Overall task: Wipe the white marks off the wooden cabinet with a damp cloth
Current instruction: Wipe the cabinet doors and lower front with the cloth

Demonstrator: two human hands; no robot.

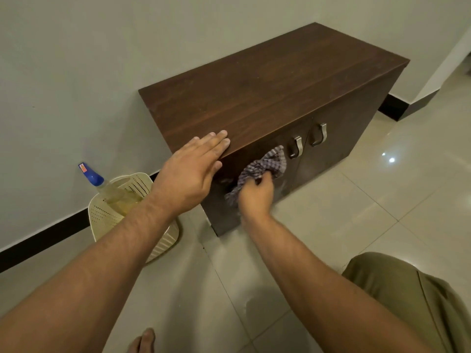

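The cloth (262,166) looks soft, thin and light. It will fold and bunch under any pressure, and being damp it should cling to the wood and not slide off. It is best held as a wad in the palm, with a flat pad left free to rub with.

The right hand (257,194) holds it that way. Its fingers (265,178) are curled tight round the bunched middle of the cloth, which is pressed against the front of the cabinet (267,80). Loose ends spill above and below the fingers.

The cloth is checked in grey, purple and white, and it is crumpled. A faint pale haze, probably the marks (284,184), lies on the dark door just right of the fingers. The metal handles (295,147) sit just beyond the upper end of the cloth.

The left hand (191,171) lies flat, fingers straight and together, on the front edge of the cabinet top and grips nothing. It seems to be bracing.

The cabinet looks heavy and stiff and stands on the floor (356,200), so it should not shift under rubbing.
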